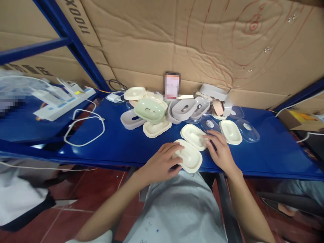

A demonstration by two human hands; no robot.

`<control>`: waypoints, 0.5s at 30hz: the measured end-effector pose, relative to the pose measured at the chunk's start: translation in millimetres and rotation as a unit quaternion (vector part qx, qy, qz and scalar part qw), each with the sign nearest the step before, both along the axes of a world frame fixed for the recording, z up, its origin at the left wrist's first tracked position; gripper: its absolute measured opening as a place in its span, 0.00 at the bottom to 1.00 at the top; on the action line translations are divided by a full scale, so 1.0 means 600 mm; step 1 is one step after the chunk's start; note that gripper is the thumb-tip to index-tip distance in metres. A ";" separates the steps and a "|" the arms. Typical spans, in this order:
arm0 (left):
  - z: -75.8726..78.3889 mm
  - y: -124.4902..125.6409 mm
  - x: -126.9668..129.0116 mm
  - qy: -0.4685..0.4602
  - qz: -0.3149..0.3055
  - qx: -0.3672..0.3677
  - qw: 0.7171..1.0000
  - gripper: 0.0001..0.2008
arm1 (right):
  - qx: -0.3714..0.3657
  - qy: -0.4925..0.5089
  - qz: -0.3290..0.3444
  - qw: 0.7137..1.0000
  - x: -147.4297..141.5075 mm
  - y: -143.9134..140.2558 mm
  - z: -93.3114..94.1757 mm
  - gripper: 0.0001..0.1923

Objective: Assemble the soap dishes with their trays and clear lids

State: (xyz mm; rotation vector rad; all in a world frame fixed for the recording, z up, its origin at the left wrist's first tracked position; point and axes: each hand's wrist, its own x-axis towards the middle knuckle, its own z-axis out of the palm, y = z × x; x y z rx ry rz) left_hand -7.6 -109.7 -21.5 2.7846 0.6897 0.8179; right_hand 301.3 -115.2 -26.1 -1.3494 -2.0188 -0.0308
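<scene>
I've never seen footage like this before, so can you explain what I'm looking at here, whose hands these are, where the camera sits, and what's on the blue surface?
This is one picture from a camera worn on a person's head, looking forward and down, so the two bare arms reaching in from below are that person's own. There is no machine here. The left hand rests on a cream oval tray at the near edge of the blue table. The right hand lies flat beside it, its fingers touching a second cream tray. Neither hand lifts anything. Further back lies a heap of similar oval pieces: a pale green dish, grey dishes, more cream parts and clear lids. On the left lie a white cable and a power strip. Cardboard lines the wall behind.
</scene>
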 end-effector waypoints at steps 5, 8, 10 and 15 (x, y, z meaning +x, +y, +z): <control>-0.006 0.000 -0.001 -0.008 0.024 0.002 1.000 0.04 | 0.012 -0.081 -0.004 0.997 0.006 0.038 0.024 0.24; -0.008 -0.001 0.001 -0.004 0.047 0.007 0.999 0.03 | 0.007 -0.149 0.061 0.987 -0.013 0.079 0.055 0.28; -0.010 -0.001 0.001 -0.001 0.055 0.011 0.998 0.04 | 0.010 -0.174 0.084 0.981 -0.028 0.117 0.075 0.29; -0.013 -0.002 -0.001 0.005 0.058 0.007 0.998 0.07 | -0.005 -0.177 0.106 0.979 -0.055 0.209 0.107 0.20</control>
